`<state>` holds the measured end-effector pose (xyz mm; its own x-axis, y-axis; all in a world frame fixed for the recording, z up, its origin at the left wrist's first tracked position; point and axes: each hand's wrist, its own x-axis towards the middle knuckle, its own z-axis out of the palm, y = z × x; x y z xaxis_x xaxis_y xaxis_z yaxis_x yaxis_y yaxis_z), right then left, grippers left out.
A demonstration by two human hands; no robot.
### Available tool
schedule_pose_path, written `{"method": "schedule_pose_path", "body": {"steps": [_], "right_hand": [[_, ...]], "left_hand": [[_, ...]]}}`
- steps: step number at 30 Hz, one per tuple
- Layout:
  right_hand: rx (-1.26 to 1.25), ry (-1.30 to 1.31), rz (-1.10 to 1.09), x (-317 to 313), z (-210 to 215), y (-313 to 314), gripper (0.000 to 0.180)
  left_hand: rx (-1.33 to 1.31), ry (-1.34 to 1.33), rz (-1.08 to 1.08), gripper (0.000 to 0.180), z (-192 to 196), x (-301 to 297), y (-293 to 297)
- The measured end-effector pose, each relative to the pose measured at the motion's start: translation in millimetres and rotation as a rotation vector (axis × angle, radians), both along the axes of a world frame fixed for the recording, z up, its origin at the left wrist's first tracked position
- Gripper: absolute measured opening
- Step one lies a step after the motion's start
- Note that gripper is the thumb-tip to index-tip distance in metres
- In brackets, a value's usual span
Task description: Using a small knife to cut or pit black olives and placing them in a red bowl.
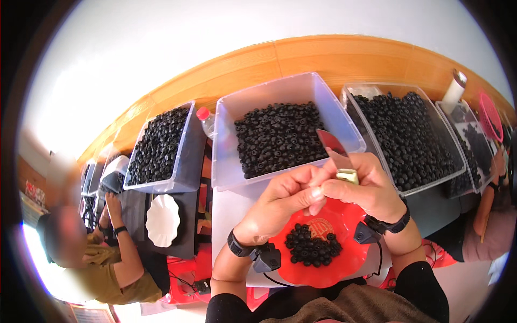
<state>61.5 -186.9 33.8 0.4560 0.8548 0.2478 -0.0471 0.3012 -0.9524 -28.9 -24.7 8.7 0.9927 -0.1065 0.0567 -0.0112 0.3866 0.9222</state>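
Observation:
My right hand (362,189) grips a small knife (335,152), its blade pointing up and away over the clear bin. My left hand (284,203) meets it at the fingertips, pinching something small that the fingers hide. Below both hands sits a red plate (344,259) with a pile of small black round pieces (312,248). Just beyond stands a clear plastic bin (226,167) filled with the same black pieces (277,137). Both wrists wear black bands with small black devices.
More clear bins of black pieces stand to the right (405,134) and left (159,145). A red-capped bottle (206,120) stands between bins. A white scalloped plate (162,219) lies at left by a seated person (97,258). Another person's arm (487,210) shows at right.

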Motion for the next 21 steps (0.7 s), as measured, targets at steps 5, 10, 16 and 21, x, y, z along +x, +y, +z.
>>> {"method": "schedule_pose_path", "body": {"steps": [5, 10, 16, 21], "right_hand": [[-0.099, 0.0, -0.017, 3.1, -6.1, -8.6, 0.011], [0.05, 0.013, -0.089, -2.2, -10.9, 4.0, 0.016], [0.005, 0.022, -0.12, -1.2, -12.2, 1.5, 0.015], [-0.046, 0.019, -0.261, 5.2, -14.1, 1.6, 0.021]], "left_hand": [[0.018, -0.041, -0.107, 0.017, 9.3, -5.6, -1.7], [-0.061, -0.026, -0.114, 0.024, 5.7, -0.8, 1.6], [-0.081, -0.042, -0.148, 0.018, 5.7, 0.4, 2.3], [-0.05, -0.032, -0.115, 0.014, 14.3, -8.3, 5.9]]}}
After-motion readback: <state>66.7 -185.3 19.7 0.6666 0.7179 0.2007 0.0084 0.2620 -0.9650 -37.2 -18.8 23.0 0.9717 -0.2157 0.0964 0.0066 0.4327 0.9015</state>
